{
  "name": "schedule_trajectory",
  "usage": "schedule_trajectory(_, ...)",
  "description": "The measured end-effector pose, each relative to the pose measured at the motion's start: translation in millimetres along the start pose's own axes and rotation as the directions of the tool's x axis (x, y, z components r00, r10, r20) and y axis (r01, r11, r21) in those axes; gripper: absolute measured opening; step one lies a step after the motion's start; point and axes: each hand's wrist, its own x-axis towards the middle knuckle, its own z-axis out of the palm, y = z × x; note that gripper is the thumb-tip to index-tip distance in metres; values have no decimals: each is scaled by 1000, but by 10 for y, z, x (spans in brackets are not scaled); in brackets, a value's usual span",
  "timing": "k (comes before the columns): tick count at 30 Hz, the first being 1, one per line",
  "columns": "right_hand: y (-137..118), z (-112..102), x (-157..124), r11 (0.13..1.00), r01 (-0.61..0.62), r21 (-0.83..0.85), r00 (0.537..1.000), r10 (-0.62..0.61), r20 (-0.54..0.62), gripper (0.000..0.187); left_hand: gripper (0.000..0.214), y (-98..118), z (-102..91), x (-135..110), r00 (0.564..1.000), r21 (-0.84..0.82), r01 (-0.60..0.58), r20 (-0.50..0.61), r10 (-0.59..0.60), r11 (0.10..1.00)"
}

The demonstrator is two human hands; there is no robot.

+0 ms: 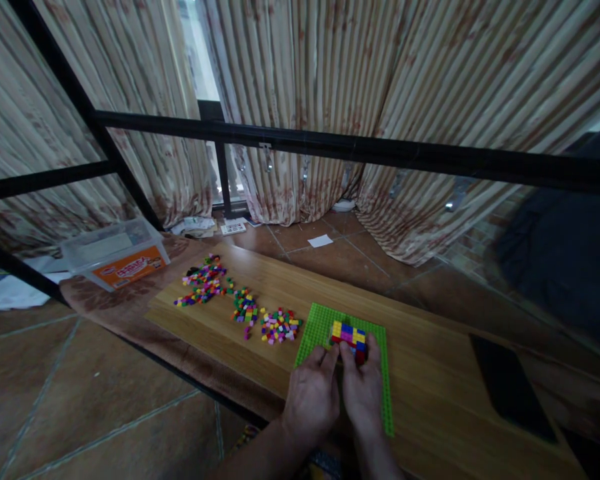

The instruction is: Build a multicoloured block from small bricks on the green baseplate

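Note:
A small block of toy building bricks (349,331) in yellow, blue, red and purple sits on a green studded baseplate (325,319). My right hand (364,383) grips the block from the near right side, thumb at the front and fingers along the right edge. Closed fingers of my left hand (311,397) press against its near left side, close to the right thumb. Both hands hide the front of the block and part of the baseplate. Left of the baseplate lies a pile of loose bricks (279,325) in mixed colours.
More loose bricks (205,280) spread over the far left of the wooden board (420,373). A clear plastic box (115,257) with an orange label stands beyond them. A dark flat object (510,383) lies at right. A black metal bar (330,141) crosses behind, before striped curtains (340,67).

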Motion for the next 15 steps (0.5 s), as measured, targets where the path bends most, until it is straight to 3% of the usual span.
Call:
schedule_trajectory(8, -41, 37, 30, 988, -147, 36, 989, 147, 16, 67, 48, 14, 17, 14, 999, -7, 41, 20, -40, 999)
schedule_trajectory(15, -41, 42, 61, 984, -177, 28, 984, 176, 33, 70, 52, 31, -38, -1, 1000, -3, 14, 13, -14, 1000)
